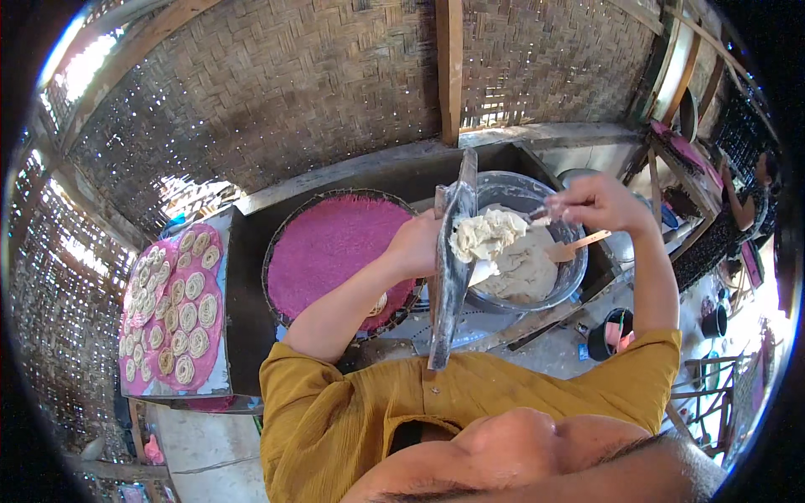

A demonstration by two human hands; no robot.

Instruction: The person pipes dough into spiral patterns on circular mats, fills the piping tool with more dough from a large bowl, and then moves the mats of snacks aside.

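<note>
My left hand (418,242) is closed around a wooden press (456,270), held on its edge beside the basin; part of the hand is hidden behind it. Pale, sticky dough (489,234) clings to the side of the press. Over the basin's right side, my right hand (594,200) has its fingers bent around what looks like a small utensil touching the dough; motion blurs it. Below, a grey plastic basin (575,276) holds more dough (525,270) and a wooden spatula (569,248). To the left lies a round tray covered with pink mesh (336,251), a coil of noodle strands near its lower edge.
Coiled noodle rounds (188,317) lie on pink mesh sheets at the far left. A woven bamboo wall (302,82) and a wooden post (449,69) stand behind the work surface. A dark bucket (611,333) is at the lower right. Another person (748,207) is at the far right.
</note>
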